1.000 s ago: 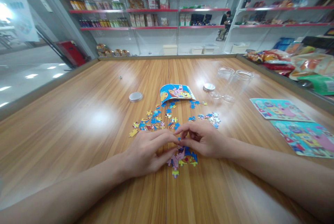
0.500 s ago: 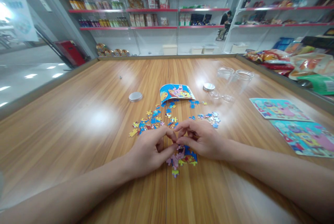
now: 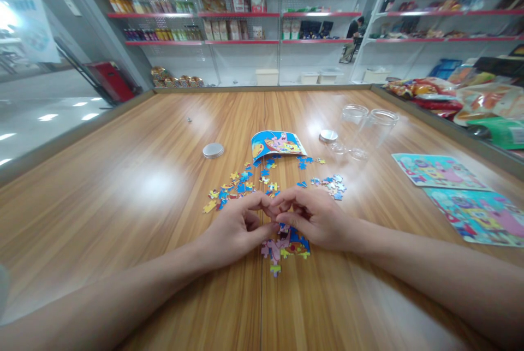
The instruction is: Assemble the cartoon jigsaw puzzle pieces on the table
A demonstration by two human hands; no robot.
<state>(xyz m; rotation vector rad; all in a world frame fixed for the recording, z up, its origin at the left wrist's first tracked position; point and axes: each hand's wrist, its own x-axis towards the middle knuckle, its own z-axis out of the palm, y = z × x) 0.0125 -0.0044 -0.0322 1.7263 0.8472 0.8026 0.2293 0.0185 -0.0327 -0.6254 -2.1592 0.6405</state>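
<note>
My left hand [image 3: 241,228] and my right hand [image 3: 313,217] meet at the fingertips over the upper edge of a partly joined jigsaw puzzle [image 3: 284,244]. Both are closed in a pinch; whatever lies between the fingertips is hidden. Pink, blue and yellow show on the joined part, and a yellow-topped puzzle piece [image 3: 275,270] sits at its lower edge. Loose puzzle pieces [image 3: 235,187] are scattered just beyond my hands. Behind them a curled picture card [image 3: 278,144] carries cartoon figures on blue.
Two clear jars [image 3: 379,127] stand at the back right beside a silver lid [image 3: 328,135]. Another silver lid [image 3: 213,150] lies left. Two cartoon sheets [image 3: 440,171] are at the right. Snack bags [image 3: 426,91] sit past the table's right rim. A person [image 3: 352,37] appears in the background.
My fingertips have shifted slightly over the joined puzzle, and the left thumb sits a little higher. The other things stay where they were.
</note>
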